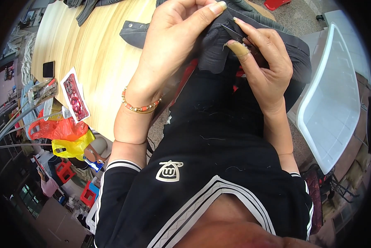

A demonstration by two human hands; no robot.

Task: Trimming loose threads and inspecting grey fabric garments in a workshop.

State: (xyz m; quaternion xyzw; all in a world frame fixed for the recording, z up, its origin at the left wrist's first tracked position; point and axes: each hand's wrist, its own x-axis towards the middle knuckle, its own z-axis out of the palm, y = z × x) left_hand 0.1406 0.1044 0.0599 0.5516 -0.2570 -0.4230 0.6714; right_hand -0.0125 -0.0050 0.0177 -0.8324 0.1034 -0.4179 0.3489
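Observation:
Over my lap and the table edge lies a dark grey ribbed garment [213, 58]. My left hand [169, 37] is closed on its upper part, the thumb pressing a fold against the fingers. In my right hand [272, 66] is a pair of small dark thread snips [234, 33], the pointed tip close to the fabric beside my left thumb. Whether the tip touches the cloth I cannot tell. A yellowish cover [238, 48] wraps the right thumb's tip. A grey piece with metal eyelets [131, 35] sticks out on the table, left of my left hand.
The pale wooden table [94, 45] carries more grey fabric [86, 10] at the far edge, a black phone [48, 69] and a red-patterned phone-shaped item [75, 96]. Red [70, 129] and yellow [74, 144] plastic bags hang left. A white tub [330, 103] stands right; red stools [65, 171] lower left.

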